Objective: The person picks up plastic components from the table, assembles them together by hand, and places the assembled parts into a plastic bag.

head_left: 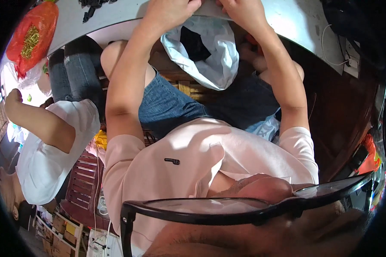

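Both my hands are at the top edge over a pale table (283, 19), their fingertips partly cut off by the picture's edge. My left hand (169, 13) is closed, its thumb pointing toward the right hand. Slightly apart from it, my right hand (245, 13) also has curled fingers. What they hold, if anything, is out of sight. Below the table edge, between my forearms, hangs an open white plastic bag (225, 55) with something black (195, 44) in it.
Small black parts (92, 6) lie on the table at the upper left. A red bag (40, 21) of small gold-coloured pieces is beyond them. Another person in a white shirt (51, 158) sits at my left. A cable runs to a white socket box (351, 58) on the right.
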A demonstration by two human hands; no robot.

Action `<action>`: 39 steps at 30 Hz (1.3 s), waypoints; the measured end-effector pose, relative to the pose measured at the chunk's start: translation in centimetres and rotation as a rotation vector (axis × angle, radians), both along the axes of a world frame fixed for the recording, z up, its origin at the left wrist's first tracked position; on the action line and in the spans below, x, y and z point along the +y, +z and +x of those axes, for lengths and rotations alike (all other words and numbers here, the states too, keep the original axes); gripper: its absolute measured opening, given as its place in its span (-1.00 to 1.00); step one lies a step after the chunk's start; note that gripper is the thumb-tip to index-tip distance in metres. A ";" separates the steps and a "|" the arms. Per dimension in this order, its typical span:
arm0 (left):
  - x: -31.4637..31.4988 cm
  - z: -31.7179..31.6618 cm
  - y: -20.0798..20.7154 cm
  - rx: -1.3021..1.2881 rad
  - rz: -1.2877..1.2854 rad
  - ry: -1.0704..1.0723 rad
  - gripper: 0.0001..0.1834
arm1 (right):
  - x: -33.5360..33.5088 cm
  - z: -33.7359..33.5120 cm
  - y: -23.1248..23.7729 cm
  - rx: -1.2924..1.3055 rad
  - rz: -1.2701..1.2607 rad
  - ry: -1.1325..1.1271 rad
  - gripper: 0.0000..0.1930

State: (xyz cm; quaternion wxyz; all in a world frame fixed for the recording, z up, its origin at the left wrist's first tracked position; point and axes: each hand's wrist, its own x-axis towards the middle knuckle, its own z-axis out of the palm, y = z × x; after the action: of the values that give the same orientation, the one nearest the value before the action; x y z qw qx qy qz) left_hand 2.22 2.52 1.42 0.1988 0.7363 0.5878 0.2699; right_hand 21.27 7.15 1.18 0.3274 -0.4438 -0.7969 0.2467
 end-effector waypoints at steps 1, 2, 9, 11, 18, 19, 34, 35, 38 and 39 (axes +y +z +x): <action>0.0 0.0 -0.1 -0.018 0.019 -0.011 -0.80 | 0.2 0.3 -0.1 0.046 -0.139 0.023 -0.80; -0.1 0.0 -0.2 -0.034 0.039 -0.021 -0.79 | 0.4 0.4 -0.1 0.093 -0.277 0.047 -0.81; -0.1 0.5 -0.5 -0.034 0.045 -0.003 -0.79 | 0.2 0.7 0.2 0.292 -0.552 -0.020 -0.82; -0.3 0.1 -0.5 -0.039 0.043 0.005 -0.79 | 0.0 0.2 0.3 0.299 -0.552 -0.014 -0.82; 0.0 0.4 -1.4 0.019 0.067 0.004 -0.79 | -0.1 0.3 -0.2 0.165 -0.293 0.033 -0.85; 0.3 0.8 -1.6 0.005 0.069 -0.003 -0.79 | 0.0 0.7 -0.5 0.074 -0.104 0.049 -0.85; -0.1 0.3 -0.2 0.023 0.010 -0.022 -0.84 | -2.0 -2.9 0.7 -0.523 0.152 -0.048 -0.80; -0.1 0.4 0.0 0.023 -0.005 -0.015 -0.85 | -2.0 -3.0 0.9 -0.537 0.150 -0.040 -0.79; 0.0 0.5 0.9 0.008 -0.022 -0.022 -0.86 | -1.6 -2.8 0.5 -0.480 0.155 -0.022 -0.79; 0.1 0.5 1.1 -0.008 -0.021 -0.026 -0.87 | -1.5 -2.7 0.3 -0.475 0.167 -0.024 -0.79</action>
State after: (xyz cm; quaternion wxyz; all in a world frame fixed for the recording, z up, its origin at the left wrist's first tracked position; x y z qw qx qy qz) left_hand 2.75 2.62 2.52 0.2123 0.7405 0.5804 0.2640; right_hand 18.57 5.62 1.50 0.1694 -0.4701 -0.8638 0.0649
